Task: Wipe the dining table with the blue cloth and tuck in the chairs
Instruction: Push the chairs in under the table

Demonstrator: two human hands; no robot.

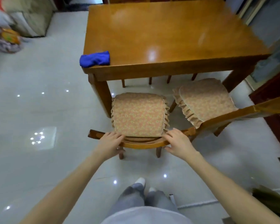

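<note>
The chair (pixel 139 113) back is gripped by left hand (pixel 110 143) and right hand (pixel 176 144), fingers (pixel 118 136) apparently curled over it; cloth (pixel 94 59) bunched at worktop (pixel 168 38) corner.

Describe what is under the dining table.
Under the dining table, four wooden chair legs stand on the pale floor. The tabletop covers the rest of those chairs. The near chair stands outside it, not tucked in.

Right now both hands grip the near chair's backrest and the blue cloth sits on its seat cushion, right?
One thing is off. In the head view, left hand and right hand do grip the backrest, but the blue cloth lies on the near left corner of the dining table, not the seat cushion.
</note>
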